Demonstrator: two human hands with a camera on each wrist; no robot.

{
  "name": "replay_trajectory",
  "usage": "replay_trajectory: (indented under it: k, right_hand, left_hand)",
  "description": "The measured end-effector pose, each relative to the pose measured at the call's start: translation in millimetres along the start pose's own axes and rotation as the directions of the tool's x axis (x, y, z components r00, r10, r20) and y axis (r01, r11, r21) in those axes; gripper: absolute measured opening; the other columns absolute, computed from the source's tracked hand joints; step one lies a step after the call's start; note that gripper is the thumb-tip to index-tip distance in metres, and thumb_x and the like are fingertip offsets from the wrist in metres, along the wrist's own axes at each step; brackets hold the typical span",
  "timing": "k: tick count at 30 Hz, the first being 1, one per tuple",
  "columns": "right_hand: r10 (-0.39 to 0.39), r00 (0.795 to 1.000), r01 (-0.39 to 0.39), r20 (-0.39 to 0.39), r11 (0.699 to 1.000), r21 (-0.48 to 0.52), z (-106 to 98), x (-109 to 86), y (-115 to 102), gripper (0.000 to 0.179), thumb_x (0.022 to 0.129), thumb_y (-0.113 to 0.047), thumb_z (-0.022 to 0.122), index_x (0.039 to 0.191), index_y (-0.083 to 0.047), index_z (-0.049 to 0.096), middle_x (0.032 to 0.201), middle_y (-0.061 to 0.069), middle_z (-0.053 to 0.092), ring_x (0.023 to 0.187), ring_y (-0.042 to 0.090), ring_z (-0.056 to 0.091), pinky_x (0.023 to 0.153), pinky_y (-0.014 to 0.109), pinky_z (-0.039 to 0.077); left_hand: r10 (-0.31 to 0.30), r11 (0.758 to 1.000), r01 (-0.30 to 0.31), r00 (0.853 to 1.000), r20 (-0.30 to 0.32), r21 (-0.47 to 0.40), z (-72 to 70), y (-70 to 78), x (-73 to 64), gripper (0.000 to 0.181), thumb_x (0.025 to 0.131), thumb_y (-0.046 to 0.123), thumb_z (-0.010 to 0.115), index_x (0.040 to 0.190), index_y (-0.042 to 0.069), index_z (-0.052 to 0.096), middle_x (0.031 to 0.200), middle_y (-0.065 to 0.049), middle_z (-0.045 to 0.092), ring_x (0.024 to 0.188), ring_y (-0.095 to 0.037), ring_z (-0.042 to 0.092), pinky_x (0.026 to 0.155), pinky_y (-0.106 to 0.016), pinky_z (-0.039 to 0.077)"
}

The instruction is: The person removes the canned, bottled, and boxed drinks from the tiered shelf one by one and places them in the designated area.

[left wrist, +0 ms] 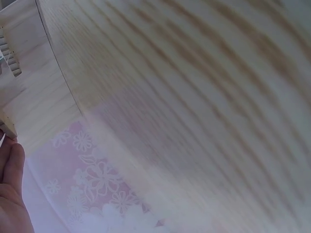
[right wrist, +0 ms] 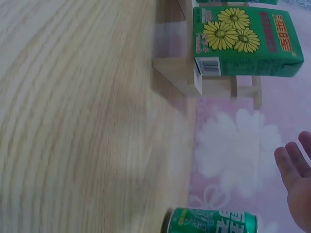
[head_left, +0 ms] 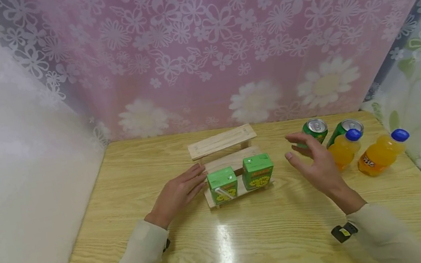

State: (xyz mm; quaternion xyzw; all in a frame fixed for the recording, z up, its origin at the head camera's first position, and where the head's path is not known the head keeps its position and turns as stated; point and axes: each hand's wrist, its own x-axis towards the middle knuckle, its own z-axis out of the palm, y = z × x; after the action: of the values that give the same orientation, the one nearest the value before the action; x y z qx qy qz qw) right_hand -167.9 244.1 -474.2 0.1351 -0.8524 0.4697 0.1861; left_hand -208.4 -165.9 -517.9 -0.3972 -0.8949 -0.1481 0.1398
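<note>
A small stepped wooden rack (head_left: 222,142) stands mid-table. On its lowest step sit two green drink cartons with yellow flowers, the left carton (head_left: 223,184) with a straw on its front and the right carton (head_left: 257,171) beside it. My left hand (head_left: 178,192) has its fingertips at the rack's left side, fingers extended; whether they touch it is hard to tell. Held in the air right of the rack, my right hand (head_left: 318,165) holds nothing, its fingers and thumb spread. Nearest to it is a green can (head_left: 316,127), partly hidden by the hand; the right wrist view shows a can (right wrist: 214,221) too.
Behind the right hand stand another green can (head_left: 350,126) and an orange drink bottle (head_left: 342,151) with a blue cap. A second orange bottle (head_left: 379,155) stands further right. A flowered pink curtain (head_left: 222,54) hangs behind the wooden table (head_left: 280,241).
</note>
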Motion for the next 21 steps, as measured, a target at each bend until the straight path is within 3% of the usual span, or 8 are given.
replay_trajectory:
  k: [5,8,14,21]
  right_hand:
    - [0.020,0.997,-0.025,0.077,0.997,0.066,12,0.5,4,0.051,0.106,-0.011,0.072,0.155,-0.011,0.056,0.151,0.013,0.061,0.138,0.017,0.060,0.111,0.012,0.051]
    - [0.024,0.993,-0.036,0.118,0.994,0.104,20,-0.9,6,0.053,0.106,-0.011,0.072,0.156,-0.010,0.055,0.152,0.014,0.061,0.139,0.027,0.060,0.111,0.013,0.052]
    - [0.030,0.984,-0.057,0.176,0.988,0.147,33,-4.7,8,0.057,0.105,-0.010,0.073,0.158,-0.014,0.053,0.152,0.014,0.061,0.139,0.032,0.060,0.111,0.022,0.057]
    - [0.065,0.973,-0.090,0.224,0.990,0.104,43,-8.0,6,0.068,0.102,-0.014,0.079,0.162,-0.013,0.048,0.157,0.013,0.057,0.141,0.035,0.058,0.110,0.059,0.058]
  left_hand:
    - [-0.015,1.000,0.015,1.000,0.008,-0.018,0.1,-0.1,0.7,0.043,0.104,0.016,0.074,0.147,0.012,0.070,0.160,-0.006,0.061,0.149,-0.024,0.058,0.115,-0.039,0.056]
    - [-0.015,0.999,0.016,1.000,0.002,-0.032,0.2,-0.5,0.5,0.043,0.104,0.015,0.075,0.147,0.012,0.071,0.159,-0.006,0.062,0.149,-0.024,0.058,0.115,-0.039,0.057]
    - [-0.013,0.999,0.013,1.000,-0.005,-0.048,0.8,-1.5,0.0,0.042,0.105,0.017,0.074,0.147,0.012,0.071,0.159,-0.006,0.061,0.149,-0.024,0.058,0.115,-0.039,0.057]
    - [-0.014,0.999,0.014,1.000,-0.008,-0.044,1.0,-1.2,0.6,0.043,0.106,0.018,0.073,0.148,0.012,0.070,0.160,-0.006,0.060,0.150,-0.024,0.057,0.115,-0.040,0.056]
